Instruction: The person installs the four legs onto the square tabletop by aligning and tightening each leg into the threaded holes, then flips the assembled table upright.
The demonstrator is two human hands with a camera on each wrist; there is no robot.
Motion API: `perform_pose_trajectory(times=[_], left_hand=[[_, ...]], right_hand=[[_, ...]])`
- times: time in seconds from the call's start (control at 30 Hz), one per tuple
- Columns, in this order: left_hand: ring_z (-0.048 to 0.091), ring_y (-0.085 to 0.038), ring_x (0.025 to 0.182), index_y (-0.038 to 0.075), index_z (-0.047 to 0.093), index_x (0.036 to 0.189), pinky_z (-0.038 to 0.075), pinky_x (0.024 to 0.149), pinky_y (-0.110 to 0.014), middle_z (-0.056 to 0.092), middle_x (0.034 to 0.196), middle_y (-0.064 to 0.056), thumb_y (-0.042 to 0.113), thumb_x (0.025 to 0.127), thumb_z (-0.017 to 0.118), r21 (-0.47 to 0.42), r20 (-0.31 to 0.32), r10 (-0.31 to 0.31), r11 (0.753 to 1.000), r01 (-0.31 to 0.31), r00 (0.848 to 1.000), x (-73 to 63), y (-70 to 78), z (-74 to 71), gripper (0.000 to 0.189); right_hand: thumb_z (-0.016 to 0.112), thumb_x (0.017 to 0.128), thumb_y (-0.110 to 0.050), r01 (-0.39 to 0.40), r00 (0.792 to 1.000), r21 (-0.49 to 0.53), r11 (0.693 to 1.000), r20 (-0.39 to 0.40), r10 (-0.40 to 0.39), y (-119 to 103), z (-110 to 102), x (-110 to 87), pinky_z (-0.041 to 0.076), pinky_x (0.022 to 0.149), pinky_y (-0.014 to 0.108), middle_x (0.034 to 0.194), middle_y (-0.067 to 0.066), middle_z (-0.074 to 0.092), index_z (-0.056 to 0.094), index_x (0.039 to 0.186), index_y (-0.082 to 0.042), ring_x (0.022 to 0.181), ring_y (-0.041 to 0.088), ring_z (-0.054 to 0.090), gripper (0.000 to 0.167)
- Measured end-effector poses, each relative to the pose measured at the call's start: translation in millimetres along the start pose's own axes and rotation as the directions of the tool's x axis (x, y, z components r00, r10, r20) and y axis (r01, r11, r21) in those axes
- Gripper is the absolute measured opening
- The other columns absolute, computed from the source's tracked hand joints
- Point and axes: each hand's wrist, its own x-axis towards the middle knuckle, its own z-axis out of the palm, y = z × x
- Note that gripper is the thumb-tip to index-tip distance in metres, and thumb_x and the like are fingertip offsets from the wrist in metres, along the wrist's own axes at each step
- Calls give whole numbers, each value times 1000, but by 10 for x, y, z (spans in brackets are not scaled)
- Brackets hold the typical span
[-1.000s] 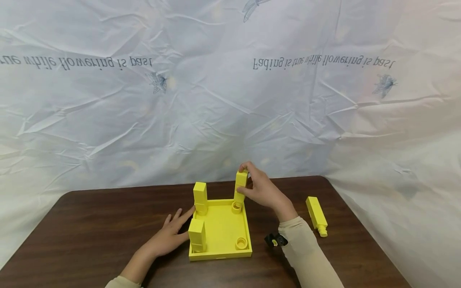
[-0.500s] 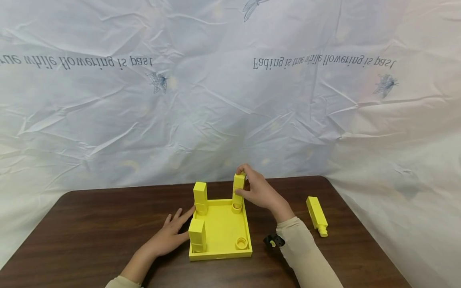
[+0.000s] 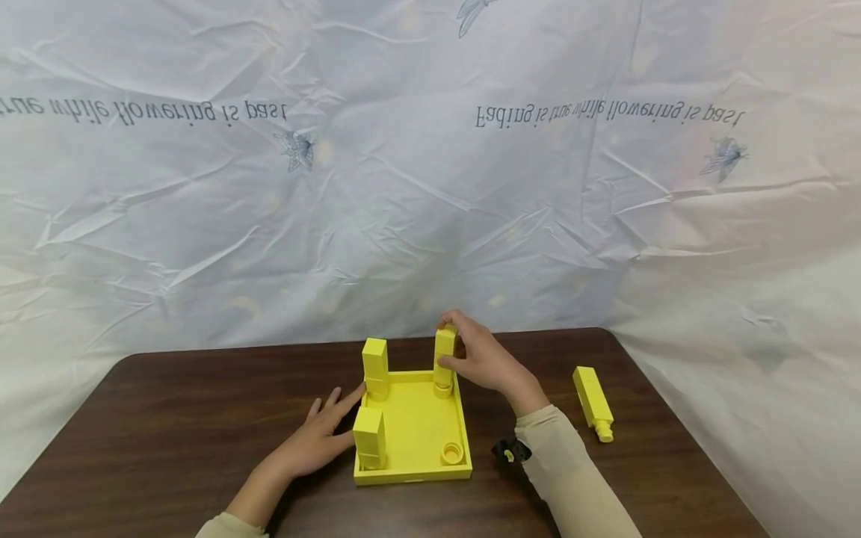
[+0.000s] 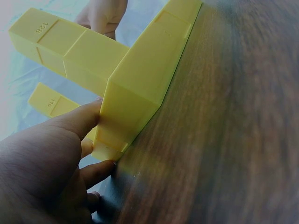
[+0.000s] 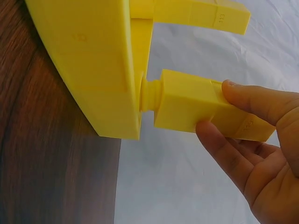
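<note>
A yellow square tray-like base [image 3: 417, 426] with a raised rim lies on the table. Yellow posts stand upright at its far left corner [image 3: 375, 362] and near left corner [image 3: 369, 435]. With thumb and fingers, my right hand [image 3: 489, 365] pinches a third yellow post [image 5: 182, 100] over the far right corner. In the right wrist view its narrow round end sits at the socket, a short neck still showing. My left hand [image 3: 312, 446] rests against the base's left side, fingers spread and fairly straight, thumb and fingertips touching the wall.
One more yellow post [image 3: 592, 402] lies loose on the brown table [image 3: 215, 411], right of my right forearm. A round yellow socket [image 3: 443, 453] shows at the base's near right corner. Behind the table hangs a white printed cloth [image 3: 403, 224].
The post in my right hand has come down and slightly left, from tilted above the far right socket to more upright with its end in it. My left hand has stayed put.
</note>
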Motion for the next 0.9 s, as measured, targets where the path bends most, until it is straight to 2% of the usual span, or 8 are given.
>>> perform_pose_trajectory(times=[0.13,0.23,0.33,0.47,0.57,0.67,0.77,0.9], left_hand=[[-6,-54,157,18,25,170,-13,118,-75,26,171,-23,45,104,67,4,-7,9,1000,-9,1000,-2,-7,-2,82],[-5,-54,157,17,26,170,-13,118,-75,26,170,-24,43,104,67,1,-9,7,1000,-7,1000,-9,1,-8,82],[-7,-52,158,18,25,170,-14,118,-74,25,171,-21,44,105,66,2,-1,-4,1000,4,1000,-8,8,-16,82],[-8,-50,158,17,25,170,-14,118,-74,25,172,-19,45,105,66,5,1,-13,1000,13,1000,-4,13,-27,82],[-6,-51,158,17,25,170,-13,119,-74,26,172,-19,47,104,66,10,-6,-12,1000,12,1000,-5,17,-30,83],[-5,-52,158,18,26,170,-11,118,-75,27,171,-21,47,103,67,4,-16,-3,1000,3,1000,-5,13,-27,83],[-3,-53,158,20,28,169,-11,119,-75,28,170,-21,49,103,67,-3,-26,12,1000,-12,1000,-3,-13,-20,83],[-1,-54,157,21,30,169,-11,118,-75,29,170,-22,48,102,68,-5,-38,32,999,-32,999,-2,-36,-14,81]], right_hand=[[77,100,-13,9,1000,-28,1000,19,-8,-6,-2,-4,56,95,50,158,11,49,49,157,-14,134,32,55,63],[76,100,-14,35,998,-39,999,44,-33,-5,-15,-9,55,97,51,159,9,50,52,158,-17,136,31,54,63],[76,100,-12,66,995,-20,998,73,-64,0,-44,-9,55,84,42,158,7,53,52,159,-19,103,26,63,64],[74,102,-14,74,992,34,997,103,-77,6,-97,-23,50,71,35,156,6,55,49,160,-20,71,26,52,64],[69,106,-22,54,991,74,996,117,-62,15,-128,-40,56,88,40,159,7,52,48,161,-21,104,27,67,59],[54,113,-34,6,989,148,989,148,-28,22,-144,-49,53,103,54,164,7,45,45,162,-20,142,33,51,52],[40,116,-40,-49,982,218,975,186,8,29,-156,-53,52,101,64,168,8,39,41,164,-20,146,36,46,52],[41,117,-38,-77,978,254,964,208,23,28,-172,-56,51,101,66,169,9,35,39,165,-19,151,36,39,52]])
